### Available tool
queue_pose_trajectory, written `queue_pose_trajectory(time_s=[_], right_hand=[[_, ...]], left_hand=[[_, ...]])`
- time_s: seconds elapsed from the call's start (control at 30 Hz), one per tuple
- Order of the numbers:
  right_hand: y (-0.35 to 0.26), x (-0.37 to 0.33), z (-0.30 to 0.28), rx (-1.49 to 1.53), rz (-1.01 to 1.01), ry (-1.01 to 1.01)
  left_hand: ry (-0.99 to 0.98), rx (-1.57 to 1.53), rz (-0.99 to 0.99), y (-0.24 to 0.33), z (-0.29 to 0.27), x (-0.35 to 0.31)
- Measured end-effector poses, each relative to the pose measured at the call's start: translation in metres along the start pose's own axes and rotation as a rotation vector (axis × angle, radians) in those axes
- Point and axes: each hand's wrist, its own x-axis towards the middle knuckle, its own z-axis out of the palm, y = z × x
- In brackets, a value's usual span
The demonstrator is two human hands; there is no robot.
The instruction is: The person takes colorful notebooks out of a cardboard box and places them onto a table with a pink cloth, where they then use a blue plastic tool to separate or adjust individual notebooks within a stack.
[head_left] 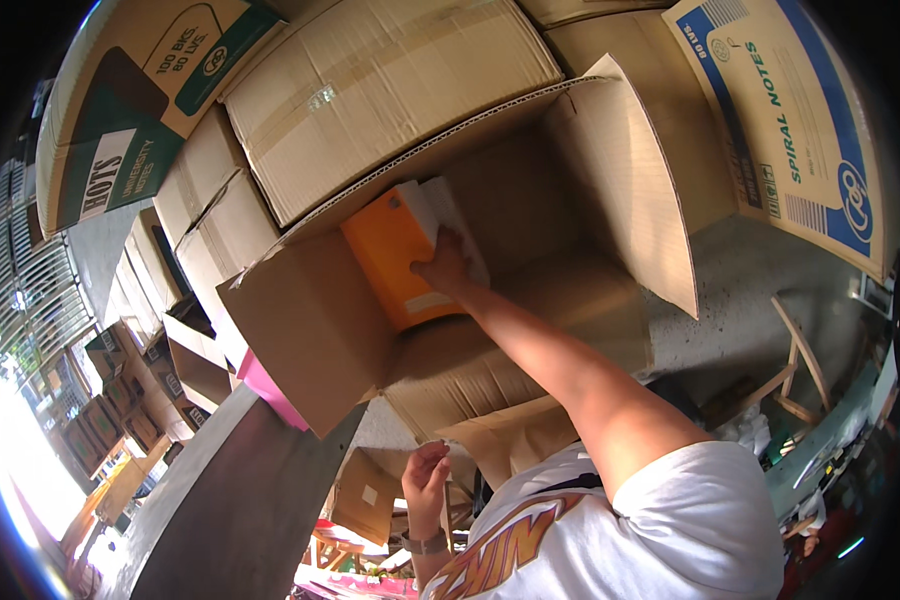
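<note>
Right hand (445, 268) clamped on an orange book (398, 255) in the open box (530, 300).
One bright orange, white-edged book — left hand (425, 480) below, fingers loosely curled, empty.

You get one view only, from the fisheye camera on your head. It looks along your outstretched right arm into the open cardboard box (530, 300), close enough that the box fills the middle. Your right hand (445, 268) sits near the centre, its fingers (432, 268) on the orange book (395, 255). Stacked cartons (380, 80) bend around the rim beyond the fingers; your left hand (425, 480) shows at the lower edge.
</note>
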Motion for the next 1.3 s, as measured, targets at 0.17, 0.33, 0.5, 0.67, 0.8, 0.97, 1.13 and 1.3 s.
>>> queue_pose_trajectory(time_s=[0.17,0.33,0.5,0.67,0.8,0.97,1.13,1.3], right_hand=[[0.003,0.002,-0.001,0.011,-0.115,0.093],[0.026,0.044,-0.004,0.158,-0.172,0.179],[0.050,0.069,0.006,0.445,-0.211,0.091],[0.050,0.063,-0.018,0.613,-0.106,-0.046],[0.017,0.020,-0.046,0.859,0.172,-0.190],[0.043,0.047,-0.034,0.860,0.141,-0.221],[0.054,0.059,-0.023,0.868,0.103,-0.219],[0.062,0.079,-0.013,0.396,-0.158,0.105]], left_hand=[[-0.018,-0.001,-0.040,-0.005,0.005,-0.007],[0.004,0.011,-0.006,-0.004,0.003,-0.012],[0.058,0.009,-0.004,-0.009,-0.001,-0.020],[0.087,0.099,-0.014,-0.012,-0.005,-0.022],[0.092,0.067,-0.024,-0.028,-0.003,-0.025],[-0.011,0.046,-0.012,-0.033,0.006,-0.020],[0.034,0.060,-0.064,-0.033,0.002,-0.029],[0.054,0.052,-0.058,-0.030,0.003,-0.031]])
